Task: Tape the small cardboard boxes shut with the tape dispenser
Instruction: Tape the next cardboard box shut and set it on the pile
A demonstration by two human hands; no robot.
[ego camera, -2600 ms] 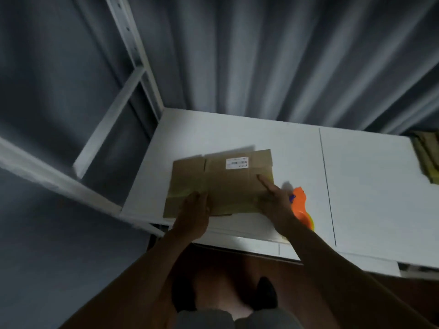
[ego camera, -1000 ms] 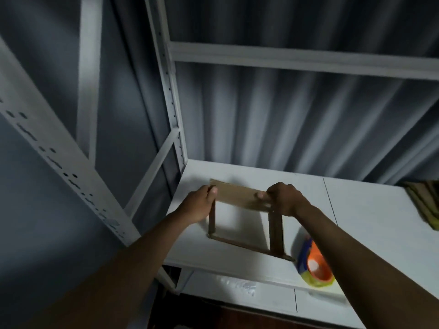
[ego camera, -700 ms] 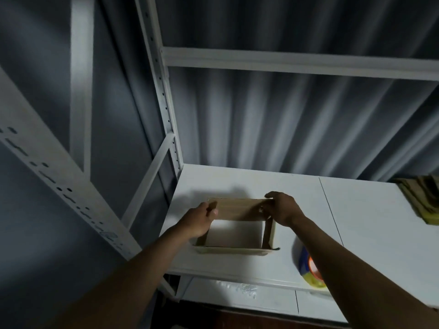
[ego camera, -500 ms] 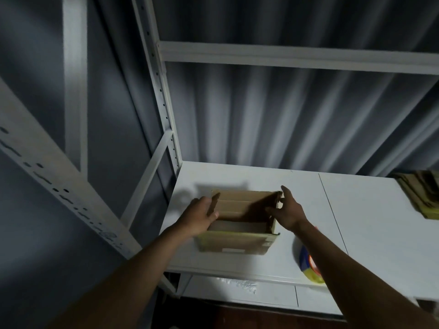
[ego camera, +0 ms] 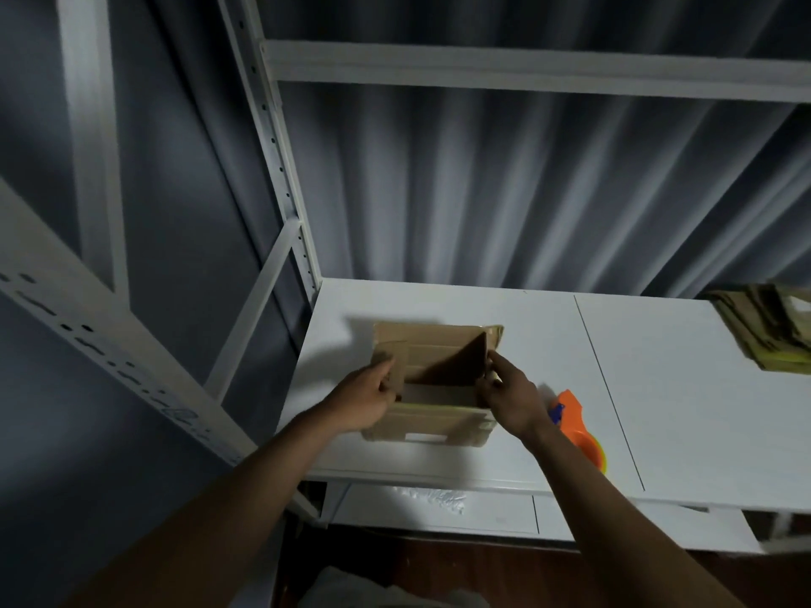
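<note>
Left hand (ego camera: pixel 366 399) curls its fingers round the left side flap of the cardboard box (ego camera: pixel 432 386), thumb over the flap's near edge; right hand (ego camera: pixel 511 394) pinches the right side flap between thumb and fingertips, both at the box's open top. Box sits on the white shelf top (ego camera: pixel 548 344), near the front edge and towards the left end, w/ the orange tape dispenser (ego camera: pixel 577 425) lying just beside it on the right, partly hidden behind the right wrist; nothing holds it. Judging from this, the step in hand is folding the flaps in, taping not yet begun. Risks: if the two side flaps go down unevenly the long flaps won't meet square and the seam gapes, so tape would bridge a slot rather than bond; box looks light and empty, so a hard push on one side could skid it towards the shelf edge or collapse a wall; letting go to reach for the dispenser may let the flaps spring back up. Box itself is plain brown corrugated, inside in deep shadow on the right; a pale label or cutout shows on the near face (too dim to tell which). More flattened cardboard (ego camera: pixel 763 326) lies stacked at the far right of the shelf.
</note>
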